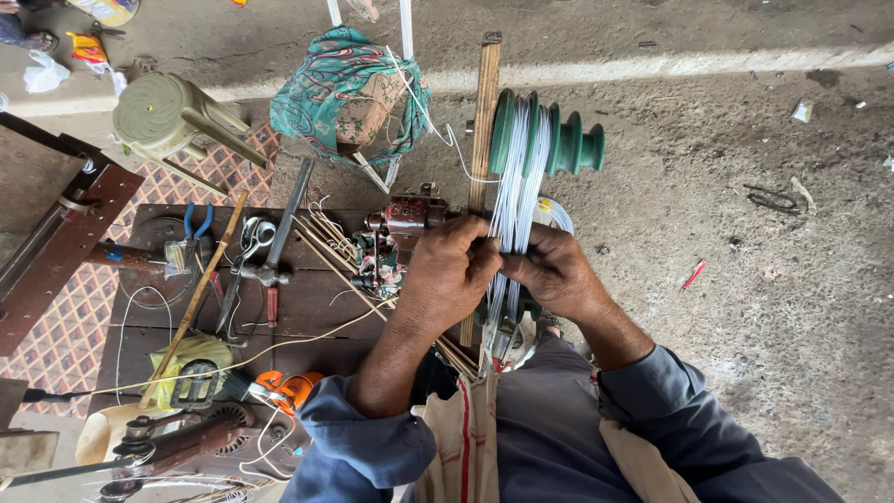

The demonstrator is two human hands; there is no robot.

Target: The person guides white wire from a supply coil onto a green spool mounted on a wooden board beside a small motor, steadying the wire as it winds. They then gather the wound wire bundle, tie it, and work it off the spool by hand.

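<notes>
Your left hand [450, 272] and right hand [549, 270] are both pinched shut on the white wire strands [510, 200], which run taut from the green stepped former [545, 140] down toward your lap.

Risk: if either pinch slackens, the strands could slip off the former's grooves and tangle, and they sit close together.

The dark wooden tabletop [307, 307] is crowded with pliers [194, 224], a hammer [270, 270] and thin rods [326, 247]. Around it lies rough concrete floor [745, 186] with scattered litter.

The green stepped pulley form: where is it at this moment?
In the head view the green stepped form sits upper centre, just right of the upright wooden strip, with white wire wound over it running down to the left hand and right hand.
</notes>
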